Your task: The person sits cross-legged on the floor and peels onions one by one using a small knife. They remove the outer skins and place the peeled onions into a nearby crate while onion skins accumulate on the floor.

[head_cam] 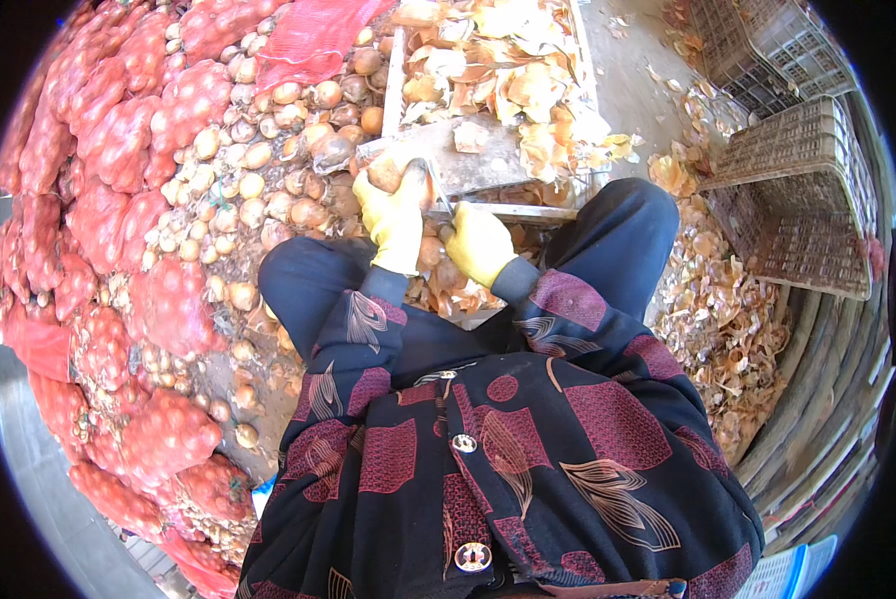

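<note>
Both hands wear yellow gloves and meet over the near left corner of a shallow crate (395, 82) heaped with onion skins (523, 90). My left hand (392, 221) grips an onion (385, 174) at the fingertips. My right hand (480, 243) is closed on a knife, whose narrow metal blade (439, 183) points up toward the onion's right side. A worn board (467, 161) lies across the crate's near part, just right of the onion. More skins and a few onions show below the hands, between the knees.
Loose onions (253, 186) cover the ground at left, with red mesh sacks of onions (118, 142) piled beyond. Plastic crates (800, 195) stand at right, one tipped on its side. Peeled skins (718, 322) lie in a heap beside my right knee.
</note>
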`<state>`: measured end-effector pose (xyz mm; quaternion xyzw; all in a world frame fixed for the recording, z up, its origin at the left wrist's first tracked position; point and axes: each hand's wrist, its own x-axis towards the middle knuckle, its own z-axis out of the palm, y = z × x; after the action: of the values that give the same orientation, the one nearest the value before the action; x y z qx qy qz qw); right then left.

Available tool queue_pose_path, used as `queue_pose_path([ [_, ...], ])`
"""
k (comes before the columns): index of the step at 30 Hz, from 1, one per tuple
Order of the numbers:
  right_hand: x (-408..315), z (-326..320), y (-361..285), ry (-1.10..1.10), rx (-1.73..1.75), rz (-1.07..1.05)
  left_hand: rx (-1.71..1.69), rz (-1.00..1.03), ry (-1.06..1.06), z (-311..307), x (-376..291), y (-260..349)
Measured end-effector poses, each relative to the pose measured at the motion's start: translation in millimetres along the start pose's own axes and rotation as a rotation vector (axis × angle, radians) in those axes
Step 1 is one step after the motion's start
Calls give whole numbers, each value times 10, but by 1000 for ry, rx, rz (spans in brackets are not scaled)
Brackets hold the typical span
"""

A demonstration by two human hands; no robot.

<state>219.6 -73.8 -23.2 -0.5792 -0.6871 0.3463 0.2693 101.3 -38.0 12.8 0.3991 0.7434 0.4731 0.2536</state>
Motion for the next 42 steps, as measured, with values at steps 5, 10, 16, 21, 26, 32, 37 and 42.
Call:
queue_pose_path([
  [5,99,-20,33,-48,82,104,149,118,59,136,-18,-69],
  [10,158,-117,153,-92,116,89,173,168,80,183,-28,-181],
  [16,212,-518,80,-482,849,456,152,140,-17,92,81,-141],
  [21,190,-541,142,-491,931,474,52,140,-103,-21,129,-104],
  [26,172,-622,149,-530,1038,555,10,125,-202,-111,203,-54],
  [32,235,-629,293,-420,1127,692,-283,-63,-395,-394,500,-315],
  [37,196,-739,-22,-266,903,586,-365,-134,-383,-532,528,-329],
  [42,300,-336,145,102,584,296,-385,-64,-435,-548,539,-370],
])
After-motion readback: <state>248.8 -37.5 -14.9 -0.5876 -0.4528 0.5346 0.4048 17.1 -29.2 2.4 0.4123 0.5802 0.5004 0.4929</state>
